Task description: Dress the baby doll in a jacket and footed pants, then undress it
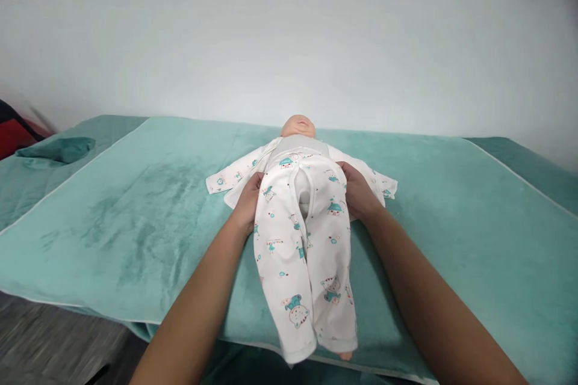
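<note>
A baby doll (298, 126) lies on its back on a teal towel (135, 216), head away from me. It wears white printed trousers (302, 252) and an open white printed top (235, 177). My left hand (248, 201) grips the left side of the trousers at the doll's hip. On the other hip, my right hand (356, 192) grips the right side of the trousers. Both hands' fingers curl around the fabric, partly hidden under the doll. One bare foot (345, 355) peeks from a trouser leg.
The towel covers a table against a white wall (289, 54). A folded dark teal cloth (58, 150) lies at the far left, with a red and black object (11, 132) beyond it. The table's front edge runs near the doll's feet.
</note>
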A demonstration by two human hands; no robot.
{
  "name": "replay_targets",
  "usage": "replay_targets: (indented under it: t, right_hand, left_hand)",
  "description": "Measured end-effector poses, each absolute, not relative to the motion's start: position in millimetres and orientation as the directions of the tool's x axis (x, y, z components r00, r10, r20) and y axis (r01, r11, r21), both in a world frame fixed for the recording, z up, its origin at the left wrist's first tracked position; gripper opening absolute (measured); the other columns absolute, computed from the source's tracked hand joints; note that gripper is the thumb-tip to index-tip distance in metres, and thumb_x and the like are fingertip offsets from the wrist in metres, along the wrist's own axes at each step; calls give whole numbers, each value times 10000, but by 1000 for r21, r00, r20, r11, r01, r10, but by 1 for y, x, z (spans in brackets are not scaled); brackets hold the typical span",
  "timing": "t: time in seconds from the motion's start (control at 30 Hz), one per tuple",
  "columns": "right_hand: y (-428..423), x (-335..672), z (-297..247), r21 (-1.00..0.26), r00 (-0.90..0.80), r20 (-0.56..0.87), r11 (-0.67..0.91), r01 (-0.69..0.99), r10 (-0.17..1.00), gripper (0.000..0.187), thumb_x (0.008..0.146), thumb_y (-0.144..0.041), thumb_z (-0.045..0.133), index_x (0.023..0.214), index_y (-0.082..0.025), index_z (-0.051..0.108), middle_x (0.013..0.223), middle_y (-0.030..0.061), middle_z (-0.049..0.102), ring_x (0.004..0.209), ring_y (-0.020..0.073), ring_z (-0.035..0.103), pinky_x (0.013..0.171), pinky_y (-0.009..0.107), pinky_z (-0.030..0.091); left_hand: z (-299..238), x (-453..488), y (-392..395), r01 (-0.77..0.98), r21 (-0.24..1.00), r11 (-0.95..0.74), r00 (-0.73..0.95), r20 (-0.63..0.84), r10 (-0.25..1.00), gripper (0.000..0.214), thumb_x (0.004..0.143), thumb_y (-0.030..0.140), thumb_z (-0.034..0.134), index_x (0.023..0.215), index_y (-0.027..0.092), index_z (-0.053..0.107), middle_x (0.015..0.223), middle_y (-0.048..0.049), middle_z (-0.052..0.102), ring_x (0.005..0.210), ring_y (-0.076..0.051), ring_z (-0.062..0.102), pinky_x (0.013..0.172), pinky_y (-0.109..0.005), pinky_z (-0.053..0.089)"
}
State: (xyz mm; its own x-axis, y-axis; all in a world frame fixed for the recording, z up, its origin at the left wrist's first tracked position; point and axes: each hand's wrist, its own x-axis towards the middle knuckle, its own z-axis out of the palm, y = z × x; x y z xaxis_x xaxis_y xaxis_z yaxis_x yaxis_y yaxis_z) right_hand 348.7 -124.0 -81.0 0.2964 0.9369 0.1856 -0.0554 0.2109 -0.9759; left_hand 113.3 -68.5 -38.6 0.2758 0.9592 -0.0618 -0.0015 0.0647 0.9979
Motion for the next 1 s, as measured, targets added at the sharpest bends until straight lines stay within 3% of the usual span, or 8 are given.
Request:
replay_targets:
  t: [0.3,0.5,0.6,0.8,0.9,1.0]
  right_hand:
    - [-121,354,-82,-963,222,175,213,-164,959,258,679,-353,797,809,-255,597,799,-30,661,714,157,588,673,307,518]
    - [-126,360,-84,-964,277,169,217,-153,946,216,681,-264,759,878,-254,673,873,-13,703,810,194,638,755,343,528]
    - [-127,362,-87,-977,327,189,211,-31,926,191,724,-300,724,904,-250,684,884,-13,706,820,189,625,765,336,510]
    - [-124,361,-88,-951,398,224,111,288,889,131,785,-340,606,829,-227,655,850,-7,688,841,198,588,776,336,477]
    - [-124,357,-86,-923,413,277,119,367,868,104,786,-327,584,818,-238,626,838,-1,672,846,217,585,812,369,469]
    - [-122,354,-83,-827,408,439,183,531,800,73,798,-319,601,843,-263,616,926,25,665,914,251,585,882,413,459]
  left_hand:
    - [-46,116,-66,-110,986,128,336,-85,938,149,727,276,687,814,177,617,816,-9,667,885,-205,602,784,-313,499]
    - [-49,113,-61,-76,995,67,175,-53,983,202,688,237,689,885,192,704,911,-7,721,898,-208,633,807,-310,513]
    - [-52,113,-59,-48,998,44,146,-36,989,237,711,227,679,942,197,724,929,-9,728,904,-198,636,839,-313,512]
    - [-61,112,-53,63,987,-149,194,135,972,212,778,227,646,974,194,721,996,-35,718,962,-199,633,930,-338,495]
    - [-68,112,-45,119,930,-347,195,321,927,174,830,258,608,966,216,709,1074,-53,685,1036,-206,618,993,-360,471]
    - [-69,114,-34,196,808,-556,230,513,827,152,852,271,598,961,239,699,1296,-71,606,1265,-233,514,1119,-394,371]
